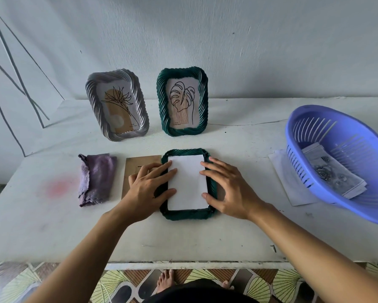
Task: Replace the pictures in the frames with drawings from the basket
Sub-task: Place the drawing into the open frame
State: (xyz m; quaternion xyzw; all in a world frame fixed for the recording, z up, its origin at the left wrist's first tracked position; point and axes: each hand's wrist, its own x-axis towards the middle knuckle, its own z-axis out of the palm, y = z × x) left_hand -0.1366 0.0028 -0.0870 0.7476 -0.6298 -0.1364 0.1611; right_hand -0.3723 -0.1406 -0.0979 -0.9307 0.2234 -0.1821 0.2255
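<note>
Left hand (pixel 147 185): straight fingers on white sheet (pixel 187 182), left edge.
Right hand (pixel 226 189): spread fingers on its right edge.
Sheet: in green frame (pixel 188 213), centre.
Writing: print under leaf picture (pixel 183 103), upper centre, unreadable.

Single head-worn wide-angle view, looking forward and down.
It sits close above the near edge of the table (pixel 52 226), facing the wall (pixel 205 40) behind it; left hand (pixel 148 189) and right hand (pixel 227 193) fall near mid-frame, and the floor (pixel 41 278) shows along the bottom edge.
</note>
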